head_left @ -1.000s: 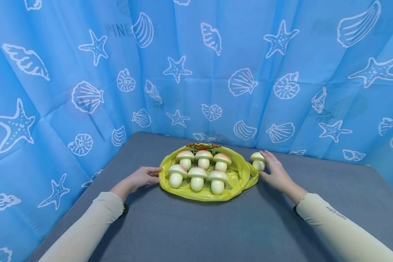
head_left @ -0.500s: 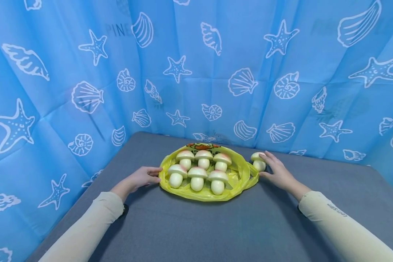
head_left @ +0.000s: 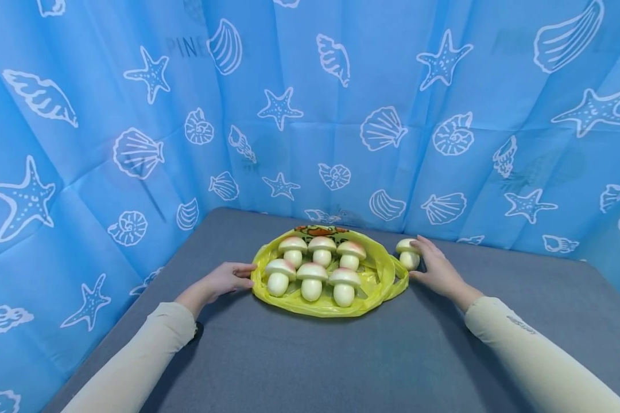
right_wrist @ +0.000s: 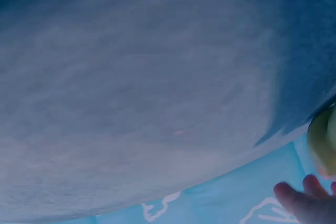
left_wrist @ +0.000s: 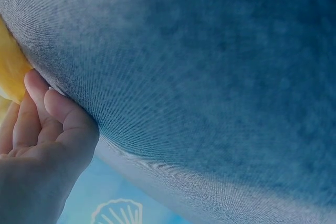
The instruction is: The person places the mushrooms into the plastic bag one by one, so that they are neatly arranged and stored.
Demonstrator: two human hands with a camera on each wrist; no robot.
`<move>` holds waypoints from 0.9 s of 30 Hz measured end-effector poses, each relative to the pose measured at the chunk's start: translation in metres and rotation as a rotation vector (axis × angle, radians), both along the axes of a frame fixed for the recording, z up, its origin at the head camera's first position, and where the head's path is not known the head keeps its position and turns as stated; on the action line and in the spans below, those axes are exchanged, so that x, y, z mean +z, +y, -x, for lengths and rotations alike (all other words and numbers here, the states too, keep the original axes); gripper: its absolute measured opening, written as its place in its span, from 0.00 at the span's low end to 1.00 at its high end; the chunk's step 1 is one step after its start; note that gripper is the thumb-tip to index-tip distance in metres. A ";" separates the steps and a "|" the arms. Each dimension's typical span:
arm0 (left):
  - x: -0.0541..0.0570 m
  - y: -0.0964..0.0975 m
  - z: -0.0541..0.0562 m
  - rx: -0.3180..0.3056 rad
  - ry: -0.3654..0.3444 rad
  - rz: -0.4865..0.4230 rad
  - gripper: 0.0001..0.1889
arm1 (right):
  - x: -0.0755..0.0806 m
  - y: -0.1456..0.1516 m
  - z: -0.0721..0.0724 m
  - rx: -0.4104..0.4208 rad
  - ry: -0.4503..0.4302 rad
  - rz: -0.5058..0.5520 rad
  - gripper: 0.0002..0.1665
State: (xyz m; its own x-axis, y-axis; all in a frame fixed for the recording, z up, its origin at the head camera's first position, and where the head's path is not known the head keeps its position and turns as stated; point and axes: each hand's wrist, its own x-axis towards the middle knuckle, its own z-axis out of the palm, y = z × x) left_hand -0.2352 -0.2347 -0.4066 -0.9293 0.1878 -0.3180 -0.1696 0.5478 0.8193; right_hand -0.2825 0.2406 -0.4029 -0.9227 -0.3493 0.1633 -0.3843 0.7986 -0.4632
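A yellow plastic bag (head_left: 310, 310) lies spread on the grey cloth, with several toy mushrooms (head_left: 312, 289) in two rows on it. Their caps are pale with pink tints, the stems white and rounded. My left hand (head_left: 219, 283) is at the bag's left edge, fingertips touching the plastic; a gap shows between thumb and forefinger. Just past the bag's right-hand handle loop (head_left: 402, 284) stands one more mushroom (head_left: 408, 255). Beside its right side my right hand (head_left: 441, 278) has fingers spread. In the right wrist view, those fingers (right_wrist: 285, 191) appear apart from the mushroom (right_wrist: 321, 142).
A grey cloth-covered table (head_left: 336, 367) extends around the bag. Behind it and along the left hangs a blue curtain (head_left: 299, 155) printed with white shells and starfish. Dark print (head_left: 320, 231) shows on the bag's far edge.
My right hand and forearm shift slightly beside the lone mushroom, the wrist moving a little right and then back left. The left hand and the bag stay as they were.
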 end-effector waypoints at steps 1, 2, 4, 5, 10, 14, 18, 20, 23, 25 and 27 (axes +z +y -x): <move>0.000 0.000 0.000 0.002 -0.001 0.000 0.30 | 0.000 -0.002 0.001 -0.006 0.011 0.001 0.41; 0.000 0.000 0.000 0.006 -0.003 -0.002 0.30 | -0.001 -0.004 0.003 -0.012 0.024 0.003 0.40; -0.001 0.000 0.000 0.007 -0.004 0.002 0.29 | -0.002 -0.007 0.006 -0.020 0.048 0.009 0.38; -0.001 0.000 0.000 0.006 -0.004 0.005 0.29 | -0.002 -0.009 0.007 -0.021 0.058 0.009 0.38; -0.002 0.000 0.000 0.007 -0.006 0.007 0.29 | -0.005 -0.011 0.013 -0.017 0.067 0.018 0.41; -0.001 -0.001 0.000 -0.001 -0.005 0.002 0.29 | -0.007 -0.010 0.016 -0.008 0.050 0.043 0.43; 0.000 -0.001 0.000 -0.009 -0.003 -0.001 0.29 | -0.007 -0.010 0.018 -0.010 0.015 0.064 0.40; 0.001 -0.001 0.000 -0.012 -0.002 -0.004 0.29 | -0.006 -0.011 0.019 -0.007 -0.005 0.067 0.40; 0.002 0.000 -0.002 -0.015 0.000 -0.009 0.30 | -0.005 -0.012 0.021 -0.007 -0.031 0.071 0.40; 0.002 0.000 -0.002 -0.018 0.000 -0.012 0.30 | -0.005 -0.013 0.021 -0.013 -0.043 0.080 0.40; 0.002 0.001 -0.003 -0.021 0.002 -0.011 0.30 | -0.005 -0.015 0.021 -0.021 -0.057 0.094 0.40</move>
State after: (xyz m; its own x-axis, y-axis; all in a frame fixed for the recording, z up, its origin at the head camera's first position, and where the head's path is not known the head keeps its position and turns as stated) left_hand -0.2326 -0.2340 -0.4044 -0.9257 0.2109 -0.3140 -0.1564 0.5423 0.8255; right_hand -0.3039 0.2261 -0.4075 -0.9384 -0.3153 0.1414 -0.3387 0.7584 -0.5569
